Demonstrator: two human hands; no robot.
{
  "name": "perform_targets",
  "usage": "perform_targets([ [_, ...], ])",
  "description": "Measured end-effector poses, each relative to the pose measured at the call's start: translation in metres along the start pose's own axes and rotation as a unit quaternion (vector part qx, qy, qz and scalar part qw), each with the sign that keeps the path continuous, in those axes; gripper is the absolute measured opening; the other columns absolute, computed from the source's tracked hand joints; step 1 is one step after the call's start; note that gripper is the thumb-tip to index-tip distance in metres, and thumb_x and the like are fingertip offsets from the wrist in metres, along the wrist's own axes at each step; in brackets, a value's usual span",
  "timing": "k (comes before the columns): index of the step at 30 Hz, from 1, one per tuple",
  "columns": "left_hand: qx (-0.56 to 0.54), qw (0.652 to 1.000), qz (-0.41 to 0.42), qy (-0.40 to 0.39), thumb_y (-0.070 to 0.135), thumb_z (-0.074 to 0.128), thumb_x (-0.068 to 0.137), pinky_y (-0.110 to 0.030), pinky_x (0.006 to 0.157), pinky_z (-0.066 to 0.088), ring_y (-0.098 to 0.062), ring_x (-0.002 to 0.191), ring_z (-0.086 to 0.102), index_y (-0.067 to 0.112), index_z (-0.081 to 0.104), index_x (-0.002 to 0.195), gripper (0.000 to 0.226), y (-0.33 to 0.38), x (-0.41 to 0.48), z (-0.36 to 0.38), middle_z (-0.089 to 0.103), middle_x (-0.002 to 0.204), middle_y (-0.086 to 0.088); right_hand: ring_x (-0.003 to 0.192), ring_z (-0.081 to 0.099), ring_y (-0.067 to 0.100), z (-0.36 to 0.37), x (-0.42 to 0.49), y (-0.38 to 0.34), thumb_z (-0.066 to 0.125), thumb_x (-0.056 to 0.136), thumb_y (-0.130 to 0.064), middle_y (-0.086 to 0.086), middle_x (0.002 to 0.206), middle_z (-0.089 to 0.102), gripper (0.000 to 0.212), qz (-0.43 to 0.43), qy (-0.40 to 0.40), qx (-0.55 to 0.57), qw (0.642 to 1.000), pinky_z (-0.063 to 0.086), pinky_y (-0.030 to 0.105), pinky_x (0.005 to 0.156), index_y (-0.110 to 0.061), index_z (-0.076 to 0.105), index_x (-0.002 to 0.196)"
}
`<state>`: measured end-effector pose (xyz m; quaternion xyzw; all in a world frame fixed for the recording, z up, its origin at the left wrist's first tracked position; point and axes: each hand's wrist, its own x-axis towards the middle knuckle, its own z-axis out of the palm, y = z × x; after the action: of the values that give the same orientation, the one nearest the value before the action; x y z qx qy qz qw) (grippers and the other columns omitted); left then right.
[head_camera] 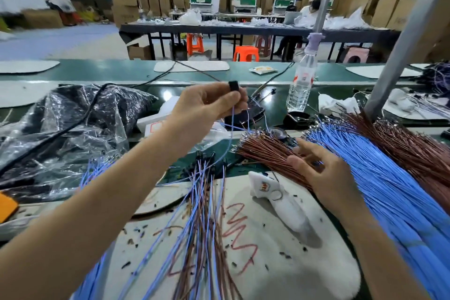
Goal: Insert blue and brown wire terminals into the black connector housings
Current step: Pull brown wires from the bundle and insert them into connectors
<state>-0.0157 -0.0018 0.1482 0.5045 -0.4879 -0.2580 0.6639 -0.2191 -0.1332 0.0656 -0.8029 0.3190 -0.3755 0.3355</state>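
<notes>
Two hands busy. Left hand (pixel 209 105) raised, pinching a black housing (pixel 234 86); one blue wire (pixel 232 119) hangs from it. Right hand (pixel 323 173) low, thumb and fingers pinching into the brown wires (pixel 265 151) fanned on the worktop (pixel 109 73), blue bundle (pixel 379 178) just beside. Loose leads (pixel 204 202) lie between the arms.

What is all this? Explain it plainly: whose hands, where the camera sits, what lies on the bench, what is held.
No machine here: a person works bare-handed, filmed by one camera worn on the head, looking down. The left hand holds up a small black connector housing, with a blue wire hanging below it. The right hand reaches into a bundle of brown wires; whether it already pinches one is unclear. Nearby lie a blue wire bundle, finished wired connectors and a water bottle.
</notes>
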Motion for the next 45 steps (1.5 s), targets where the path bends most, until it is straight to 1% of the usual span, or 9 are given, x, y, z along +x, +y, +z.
perform_targets([
  [3, -0.002, 1.0, 0.016, 0.001, 0.018, 0.062, 0.078, -0.02, 0.084, 0.052, -0.016, 0.092, 0.069, 0.01, 0.069, 0.096, 0.021, -0.005, -0.021, -0.007, 0.074, 0.095, -0.004, 0.068, 0.058, -0.009, 0.023, 0.005, -0.033, 0.073, 0.082, -0.027, -0.03, 0.084, 0.06, 0.044, -0.088, -0.056, -0.025, 0.994, 0.043, 0.001, 0.064, -0.028, 0.059, 0.124],
  [7, -0.022, 0.995, 0.022, 0.095, 0.019, 0.06, 0.077, -0.022, 0.084, 0.052, -0.014, 0.09, 0.068, 0.014, 0.07, 0.092, 0.019, -0.02, -0.039, -0.025, 0.074, 0.094, -0.001, 0.066, 0.063, 0.003, 0.057, 0.009, -0.049, 0.068, 0.088, -0.016, -0.01, 0.072, 0.068, 0.013, -0.106, -0.106, -0.05, 0.988, 0.051, 0.018, 0.07, -0.012, 0.076, 0.097],
  [11, 0.014, 0.983, 0.026, 0.183, 0.019, 0.055, 0.081, -0.019, 0.077, 0.05, -0.012, 0.09, 0.068, 0.016, 0.068, 0.096, 0.02, -0.05, -0.062, -0.032, 0.074, 0.096, 0.006, 0.047, 0.059, 0.008, 0.072, 0.004, -0.043, 0.059, 0.094, -0.02, -0.005, 0.059, 0.066, 0.014, -0.104, -0.032, 0.041, 0.993, 0.049, 0.022, 0.051, -0.017, 0.067, 0.085],
  [15, 0.08, 0.991, 0.017, 0.106, 0.003, 0.055, 0.089, -0.018, 0.078, 0.05, -0.01, 0.087, 0.068, 0.014, 0.064, 0.103, 0.021, -0.079, -0.083, -0.017, 0.073, 0.096, 0.003, 0.051, 0.064, 0.02, 0.072, -0.003, -0.043, 0.051, 0.097, -0.023, 0.007, 0.065, 0.069, 0.015, -0.012, 0.048, 0.27, 0.961, 0.053, 0.027, 0.048, -0.018, 0.062, 0.089],
  [19, 0.17, 0.984, 0.019, 0.057, -0.01, 0.054, 0.089, -0.025, 0.085, 0.052, -0.013, 0.086, 0.068, 0.021, 0.062, 0.101, 0.034, -0.083, -0.085, -0.011, 0.072, 0.098, 0.004, 0.056, 0.066, 0.021, 0.071, -0.011, -0.047, 0.048, 0.098, -0.018, 0.009, 0.071, 0.07, 0.016, -0.003, 0.023, 0.35, 0.936, 0.054, 0.025, 0.053, -0.013, 0.062, 0.092],
  [26, 0.24, 0.969, 0.041, 0.038, 0.003, 0.061, 0.085, -0.025, 0.084, 0.051, -0.008, 0.086, 0.066, 0.022, 0.067, 0.101, 0.026, -0.081, -0.089, -0.009, 0.07, 0.094, 0.011, 0.05, 0.065, 0.023, 0.069, -0.023, -0.062, 0.046, 0.096, -0.021, 0.007, 0.068, 0.07, 0.014, -0.058, 0.022, 0.386, 0.92, 0.054, 0.027, 0.049, -0.01, 0.053, 0.091],
  [36, 0.283, 0.957, 0.064, 0.014, -0.002, 0.063, 0.086, -0.02, 0.079, 0.05, 0.0, 0.082, 0.062, 0.015, 0.068, 0.104, 0.025, -0.088, -0.09, -0.008, 0.07, 0.095, 0.009, 0.051, 0.066, 0.021, 0.068, -0.026, -0.066, 0.044, 0.097, -0.018, 0.004, 0.069, 0.07, 0.013, -0.096, 0.032, 0.381, 0.919, 0.053, 0.024, 0.051, -0.013, 0.053, 0.09],
  [41, 0.301, 0.951, 0.069, 0.014, 0.0, 0.065, 0.084, -0.012, 0.08, 0.046, 0.011, 0.086, 0.059, 0.013, 0.068, 0.107, 0.027, -0.091, -0.09, -0.008, 0.064, 0.094, 0.025, 0.054, 0.067, 0.016, 0.07, -0.031, -0.065, 0.046, 0.098, -0.012, 0.003, 0.073, 0.069, 0.011, -0.151, 0.026, 0.321, 0.935, 0.054, 0.023, 0.053, -0.014, 0.055, 0.093],
  [45, 0.32, 0.943, 0.086, 0.025, 0.007, 0.066, 0.083, -0.03, 0.085, 0.05, -0.007, 0.087, 0.064, 0.026, 0.064, 0.118, 0.04, -0.089, -0.091, -0.008, 0.07, 0.097, 0.011, 0.057, 0.067, 0.015, 0.075, -0.034, -0.062, 0.051, 0.096, -0.017, 0.001, 0.072, 0.068, 0.01, -0.175, 0.016, 0.268, 0.947, 0.055, 0.029, 0.055, -0.019, 0.059, 0.093],
])
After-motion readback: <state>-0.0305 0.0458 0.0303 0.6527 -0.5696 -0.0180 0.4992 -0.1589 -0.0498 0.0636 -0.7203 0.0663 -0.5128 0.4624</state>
